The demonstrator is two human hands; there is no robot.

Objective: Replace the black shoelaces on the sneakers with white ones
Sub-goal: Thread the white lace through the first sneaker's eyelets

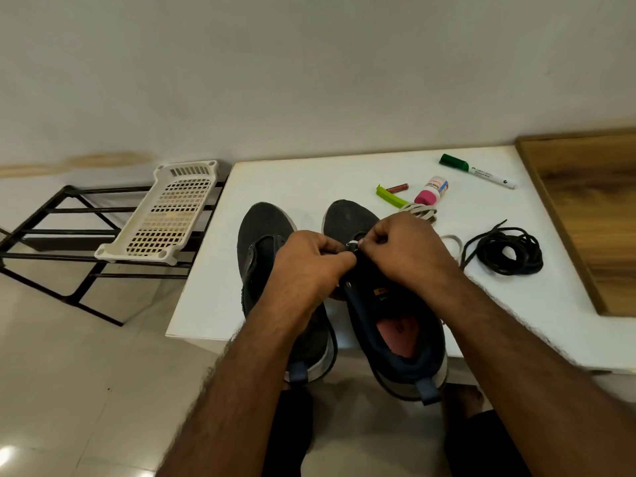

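White tabletop [296, 180] carries your work, its right end lost past the frame and butted against a wood-grain panel [585, 215]. Off its left edge, a black metal rack [51, 232] stands on the tiled floor with a cream perforated plastic tray [165, 218] lying tilted across its bars.

Two dark sneakers sit side by side, toes away from you and heels overhanging the near table edge. Your forearm covers much of the left sneaker [261, 228]; the right sneaker [395, 325] shows its open collar and pinkish insole, while its eyelet rows are mostly hidden under your hands.

Your left hand [309, 263] curls its fingers on the right sneaker's upper at the eyelets. Your right hand [402, 249] pinches the tip of a white shoelace [352, 243] there; whether that tip has entered an eyelet cannot be made out. More white lace [421, 211] peeks out beyond your right hand, its full run hidden.

Well to the right, the black shoelaces [506, 249] lie in a loose coil on the table. Farther back lie a green-capped whiteboard marker [476, 170], a small pink-capped bottle [432, 192] with an unreadable label, a lime-green plastic piece [390, 198] and a small reddish tube [397, 187], too small to identify.
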